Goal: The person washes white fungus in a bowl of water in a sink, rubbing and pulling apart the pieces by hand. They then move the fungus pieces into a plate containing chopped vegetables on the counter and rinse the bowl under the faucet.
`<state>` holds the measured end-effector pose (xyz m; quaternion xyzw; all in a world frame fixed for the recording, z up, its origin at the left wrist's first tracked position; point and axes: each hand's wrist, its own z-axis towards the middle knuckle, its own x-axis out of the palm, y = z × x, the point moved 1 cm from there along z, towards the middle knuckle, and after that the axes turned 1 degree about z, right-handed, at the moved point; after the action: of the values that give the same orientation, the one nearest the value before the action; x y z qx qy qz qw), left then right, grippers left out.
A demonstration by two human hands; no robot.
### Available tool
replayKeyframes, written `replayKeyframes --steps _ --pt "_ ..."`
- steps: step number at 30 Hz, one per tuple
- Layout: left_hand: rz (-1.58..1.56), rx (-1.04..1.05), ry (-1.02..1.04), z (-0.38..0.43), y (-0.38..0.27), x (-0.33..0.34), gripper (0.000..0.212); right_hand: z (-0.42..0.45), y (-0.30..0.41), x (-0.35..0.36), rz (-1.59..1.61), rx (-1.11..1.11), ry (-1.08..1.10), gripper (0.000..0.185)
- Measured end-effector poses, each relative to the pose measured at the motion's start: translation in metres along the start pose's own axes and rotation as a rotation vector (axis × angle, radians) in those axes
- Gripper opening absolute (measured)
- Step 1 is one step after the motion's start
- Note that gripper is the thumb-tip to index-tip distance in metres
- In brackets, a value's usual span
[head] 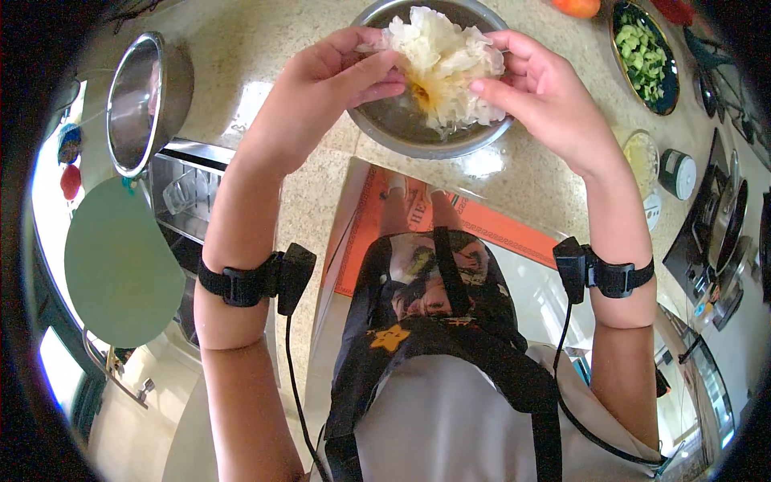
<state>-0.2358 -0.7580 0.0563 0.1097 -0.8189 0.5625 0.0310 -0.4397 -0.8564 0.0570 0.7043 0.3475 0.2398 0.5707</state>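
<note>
A frilly, pale white fungus (446,66) with a yellow-brown core is held above a steel bowl (433,150), its core facing me. My left hand (343,84) grips its left edge between thumb and fingers. On the opposite edge, the thumb and fingers of my right hand (536,90) hold the frilly lobes. The bowl stands on the speckled countertop near its edge, and its inside looks wet and dark; the fungus hides part of it.
At left stand another steel bowl (158,108), a glass (184,191) by the sink and a green board (123,265). To the right are a plate of chopped green vegetable (676,90), a lidded jar (677,175), a glass container (639,158) and a pan (729,223) on the hob.
</note>
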Motion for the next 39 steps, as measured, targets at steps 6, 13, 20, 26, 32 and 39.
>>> replayKeyframes --steps 6,13,20,26,32,39 --pt "0.168 0.052 -0.007 -0.006 -0.005 0.02 0.03 -0.004 -0.002 0.007 0.036 -0.025 0.007 0.03" --pt "0.228 0.073 -0.086 -0.006 0.0 0.012 0.025 -0.01 0.006 0.007 -0.062 0.007 0.016 0.025" --pt "0.051 0.067 -0.005 -0.005 0.004 0.005 0.022 -0.013 0.007 -0.002 -0.051 0.031 -0.022 0.025" --pt "0.0 0.095 0.03 -0.006 0.002 0.008 0.023 -0.014 0.004 -0.01 -0.071 -0.064 0.007 0.032" --pt "0.095 0.143 0.027 -0.008 0.0 0.006 0.023 -0.013 0.01 -0.012 -0.084 -0.038 0.047 0.045" --pt "0.057 0.171 0.032 -0.012 0.005 0.002 0.024 -0.012 0.011 -0.004 -0.067 -0.172 0.108 0.056"
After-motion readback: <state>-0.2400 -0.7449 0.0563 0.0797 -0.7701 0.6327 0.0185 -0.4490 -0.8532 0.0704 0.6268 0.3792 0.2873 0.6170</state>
